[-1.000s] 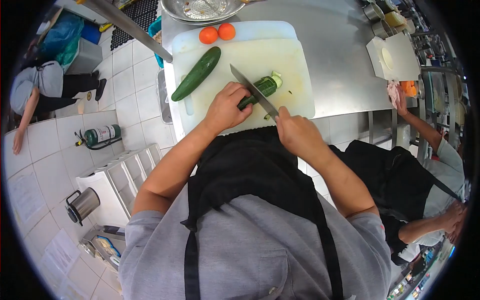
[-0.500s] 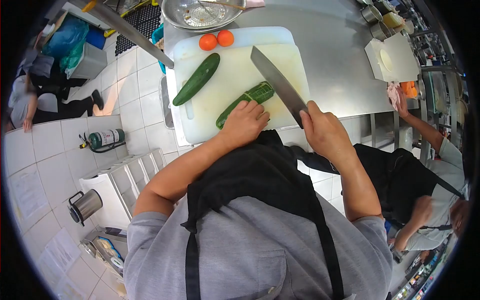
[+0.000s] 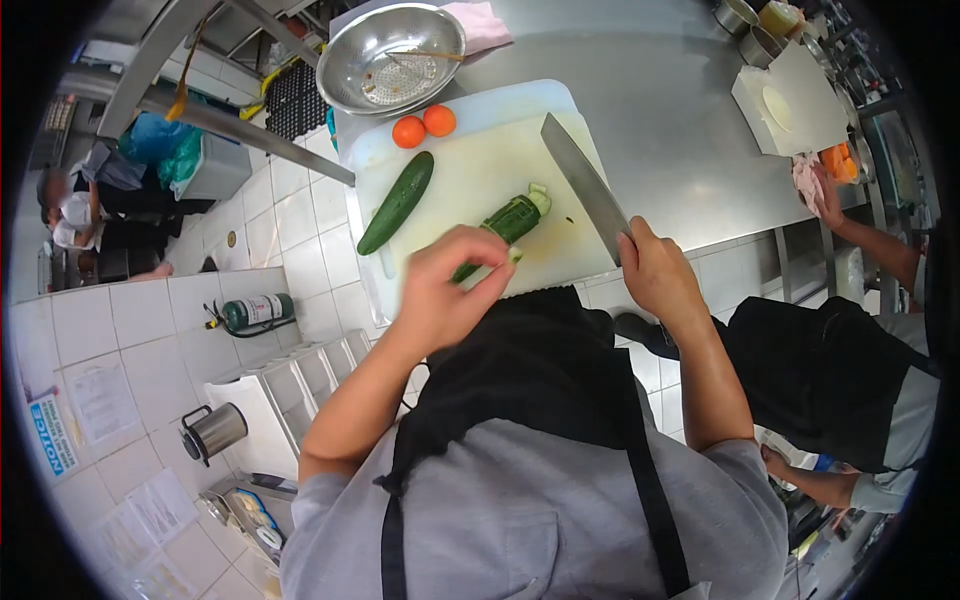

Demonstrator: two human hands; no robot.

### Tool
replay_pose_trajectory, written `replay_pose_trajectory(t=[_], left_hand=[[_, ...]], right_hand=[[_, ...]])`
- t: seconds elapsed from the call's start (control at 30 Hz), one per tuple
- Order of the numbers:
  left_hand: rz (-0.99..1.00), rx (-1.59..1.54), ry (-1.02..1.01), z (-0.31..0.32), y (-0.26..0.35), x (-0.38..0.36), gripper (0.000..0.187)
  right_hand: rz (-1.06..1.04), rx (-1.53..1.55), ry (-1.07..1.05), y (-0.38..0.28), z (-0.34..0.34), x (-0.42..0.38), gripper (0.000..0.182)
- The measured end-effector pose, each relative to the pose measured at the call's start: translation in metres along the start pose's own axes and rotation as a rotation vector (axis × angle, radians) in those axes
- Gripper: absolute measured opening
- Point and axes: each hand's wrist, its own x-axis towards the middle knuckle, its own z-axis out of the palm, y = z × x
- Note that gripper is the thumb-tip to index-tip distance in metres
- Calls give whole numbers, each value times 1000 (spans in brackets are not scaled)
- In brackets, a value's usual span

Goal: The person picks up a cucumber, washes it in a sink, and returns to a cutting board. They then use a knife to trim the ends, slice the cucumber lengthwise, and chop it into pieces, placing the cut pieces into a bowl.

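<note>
My right hand (image 3: 658, 275) grips the handle of a large knife (image 3: 585, 185), its blade angled up and left over the right side of the cutting board (image 3: 470, 150). A partly cut cucumber (image 3: 512, 218) lies on the board, with a pale loose piece at its upper end. Above its lower end is my left hand (image 3: 452, 285), thumb and forefinger pinching a small pale-green piece (image 3: 515, 255). A whole cucumber (image 3: 396, 203) lies at the left of the board. Two tomatoes, a left one (image 3: 408, 132) and a right one (image 3: 439, 121), sit near its top left corner.
A metal colander (image 3: 385, 55) stands beyond the board on the steel counter (image 3: 640, 90), beside a pink cloth (image 3: 482, 25). At right are an open white box (image 3: 785, 105) and a co-worker's hand (image 3: 825, 195) on a cloth. A metal rail (image 3: 250, 135) crosses at left.
My left hand has lifted off the cucumber and moved left, now pinching a small piece. A pale piece shows at the cucumber's upper end. The knife has shifted right. The view has shifted.
</note>
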Motion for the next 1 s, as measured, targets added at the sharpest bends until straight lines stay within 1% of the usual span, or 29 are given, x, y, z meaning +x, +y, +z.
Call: replay_pose_trajectory(t=[0.03,0.07,0.1,0.13,0.17,0.2,0.23,0.27,0.33,0.37,0.43,0.47,0.5,0.57,0.63,0.7,0.77,0.8,0.83,0.87,0.9,0.93,0.97,1.0], left_hand=[[125,-33,30,-16,38,10,18],[196,-112,50,-25,81,14,16],[311,-151,81,-28,113,8,15],[310,-135,88,-19,136,5,15],[480,-322,220,3,156,6,9],[654,-510,347,26,171,10,10],[832,-702,469,36,177,12,16],[839,-692,468,30,176,12,16],[644,-766,186,2,162,8,6],[544,-797,45,-12,152,5,8],[240,-246,87,-33,122,-10,23],[52,-143,180,-34,100,-22,29],[-94,-18,264,-37,73,-36,27],[-320,249,396,-43,10,-83,25],[-482,524,383,-51,-39,-142,23],[-718,573,414,-58,-89,-214,23],[-935,686,335,-72,-126,-298,29],[-931,693,331,-87,-155,-364,29],[-1069,926,69,-100,-175,-433,33],[-1230,923,-150,-115,-173,-476,33],[-1239,685,-673,-147,-177,-528,26],[-1234,691,-682,-149,-172,-526,26],[-1401,618,-426,-143,-152,-521,24],[-1550,536,-158,-135,-127,-516,23]], right_hand=[[-29,-63,46,3,2,5,20],[-62,-126,87,4,6,8,19],[-71,-118,84,5,8,14,19],[-59,-170,97,3,11,22,19],[-49,-222,113,2,13,30,19],[-65,-214,119,2,16,36,19],[-87,-217,146,4,20,43,19],[-105,-222,170,6,24,48,20],[-138,-186,196,10,31,54,20],[-170,-155,224,12,36,58,22],[-172,-177,222,20,54,58,23],[-178,-202,229,23,59,60,24],[-168,-195,229,24,62,57,24],[-194,-127,198,26,68,50,27],[-180,-119,197,22,65,45,26],[-166,-114,182,20,62,36,26],[-217,-91,238,16,63,30,26],[-212,-84,241,13,61,28,26],[-249,-71,316,7,58,25,26],[-286,-60,396,2,55,23,27],[-274,-57,398,-3,54,18,27],[-300,24,429,-7,53,16,27],[-330,106,460,-13,53,13,28],[-326,108,463,-19,55,7,28]])
